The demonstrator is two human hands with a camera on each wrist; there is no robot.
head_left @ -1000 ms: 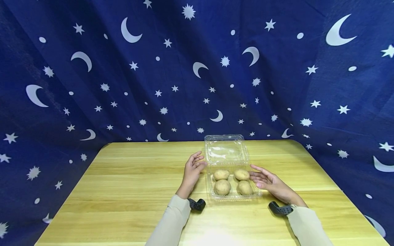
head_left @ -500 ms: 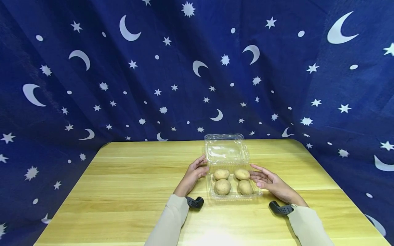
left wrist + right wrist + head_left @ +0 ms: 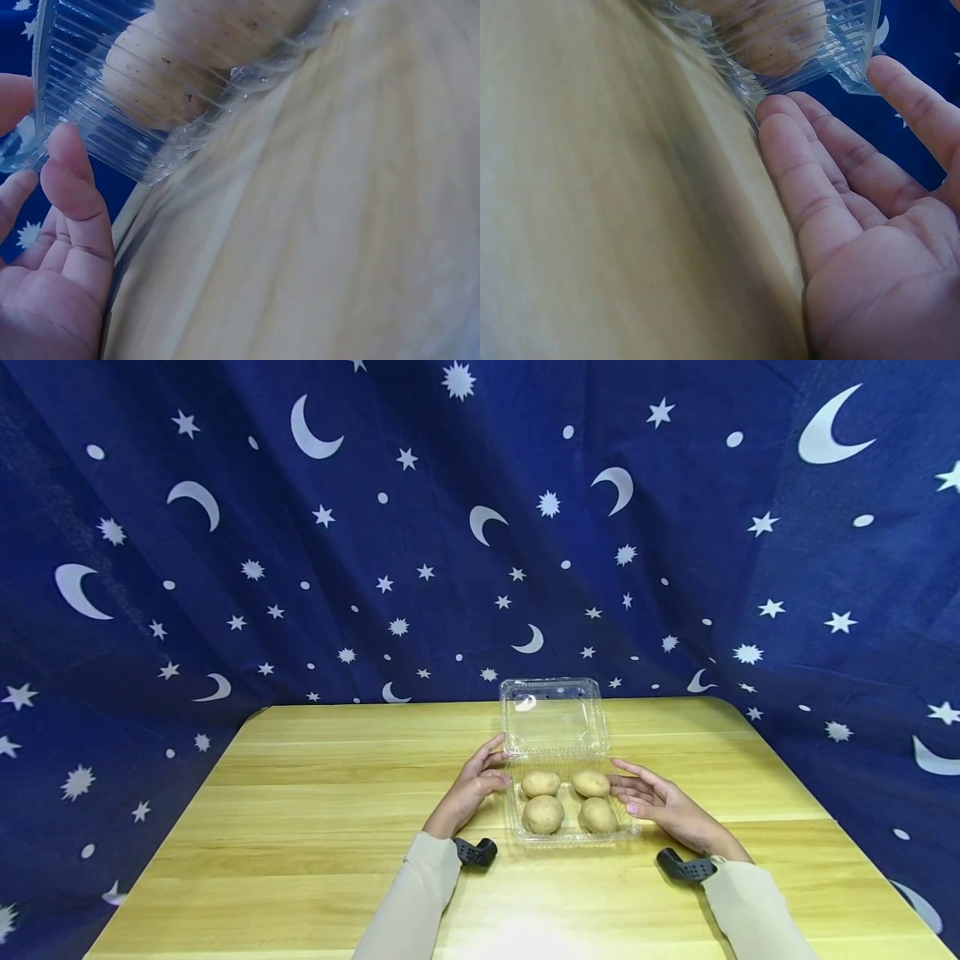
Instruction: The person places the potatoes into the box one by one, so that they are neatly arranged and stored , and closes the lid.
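Observation:
A clear plastic clamshell container [image 3: 573, 839] sits on the table with several potatoes [image 3: 543, 815] in its base, in two rows. Its hinged lid [image 3: 555, 720] stands raised at the back, leaning away. At the container's left side is my left hand [image 3: 468, 789], its fingertips by the rear corner near the hinge. The left wrist view has these fingers [image 3: 71, 187] lightly bent against the ribbed wall. My right hand [image 3: 671, 814] lies along the opposite side, fingers extended. In the right wrist view its fingertips [image 3: 784, 139] reach the bottom edge of the ribbed wall, beside a potato [image 3: 776, 37].
The wooden table [image 3: 315, 827] extends to both sides and in front of the container. A dark blue curtain [image 3: 450, 560] with moons and stars hangs right behind the table's back edge. A black camera mount sits on each wrist.
My left hand has come in rightward to the container's rear left corner. The lid has tilted up somewhat more upright. My right hand stays almost where it was.

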